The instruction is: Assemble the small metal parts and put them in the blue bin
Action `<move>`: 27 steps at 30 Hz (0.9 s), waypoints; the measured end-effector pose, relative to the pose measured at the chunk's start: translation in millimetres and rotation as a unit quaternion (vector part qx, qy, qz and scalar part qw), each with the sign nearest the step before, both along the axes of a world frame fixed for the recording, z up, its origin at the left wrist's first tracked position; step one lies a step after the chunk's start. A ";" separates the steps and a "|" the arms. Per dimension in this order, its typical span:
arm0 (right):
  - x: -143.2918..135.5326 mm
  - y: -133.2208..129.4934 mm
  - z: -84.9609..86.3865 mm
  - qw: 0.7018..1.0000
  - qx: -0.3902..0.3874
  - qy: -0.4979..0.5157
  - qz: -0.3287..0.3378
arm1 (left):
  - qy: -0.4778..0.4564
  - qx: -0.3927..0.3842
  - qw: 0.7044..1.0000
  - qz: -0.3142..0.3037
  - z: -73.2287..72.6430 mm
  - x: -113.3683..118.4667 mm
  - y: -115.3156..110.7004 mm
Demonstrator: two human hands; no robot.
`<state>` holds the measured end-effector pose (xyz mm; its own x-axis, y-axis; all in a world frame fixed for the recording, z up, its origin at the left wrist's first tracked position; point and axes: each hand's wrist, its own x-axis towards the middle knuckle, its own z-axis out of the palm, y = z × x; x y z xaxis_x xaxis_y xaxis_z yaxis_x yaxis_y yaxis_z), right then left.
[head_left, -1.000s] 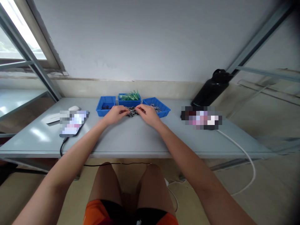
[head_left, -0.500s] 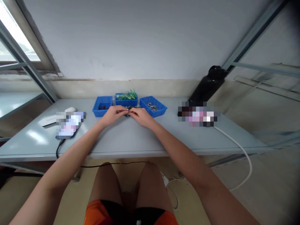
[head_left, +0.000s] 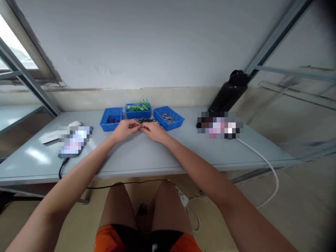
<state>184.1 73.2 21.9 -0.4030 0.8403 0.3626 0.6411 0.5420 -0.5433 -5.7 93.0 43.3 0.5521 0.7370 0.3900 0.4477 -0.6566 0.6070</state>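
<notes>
1. Pale wall (head_left: 147,45) rises behind a grey table (head_left: 147,154), with a window (head_left: 13,45) at the far left
2. Both bare hands are low over the table's middle: the left hand (head_left: 126,130) and the right hand (head_left: 154,132) bring their fingertips very near each other; whether either hand's fingers are closed on a small piece I cannot tell
3. Just beyond the fingertips lies a pile of thin dark and silvery parts (head_left: 147,120), on the table and partly hidden by the hands
4. Three blue trays stand around the pile: the left tray (head_left: 105,127) has dark pieces (head_left: 113,120), the middle tray (head_left: 138,114) has green pieces (head_left: 139,106), and the right tray (head_left: 176,125) has slender silvery pieces (head_left: 168,118)
5. A blurred-out phone (head_left: 75,141) lies towards the table's left, near a rounded white object (head_left: 75,124)
6. To the right, a black bottle (head_left: 229,91) appears tilted behind blurred items (head_left: 219,126), from which a white cable (head_left: 267,163) curves down
</notes>
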 end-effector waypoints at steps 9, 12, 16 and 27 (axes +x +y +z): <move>2.1 -1.4 6.4 0.995 -0.033 0.090 -0.011 | -0.013 0.005 1.000 -0.015 3.9 -0.8 0.6; 1.8 -0.8 4.9 0.994 -0.049 0.101 -0.002 | -0.010 0.010 1.000 -0.017 2.3 -1.2 1.8; 4.2 -0.8 6.6 0.993 -0.045 0.112 -0.004 | -0.024 0.034 0.999 -0.012 0.7 -2.8 3.6; 11.4 -2.7 12.5 0.995 -0.035 0.097 -0.016 | 0.024 0.072 0.997 0.025 1.5 -7.3 7.0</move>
<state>195.5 70.5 34.4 -0.3033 0.8776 0.3711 0.5369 0.4792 -0.6944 -13.0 100.0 44.8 0.5365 0.7024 0.4678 0.5082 -0.7114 0.4854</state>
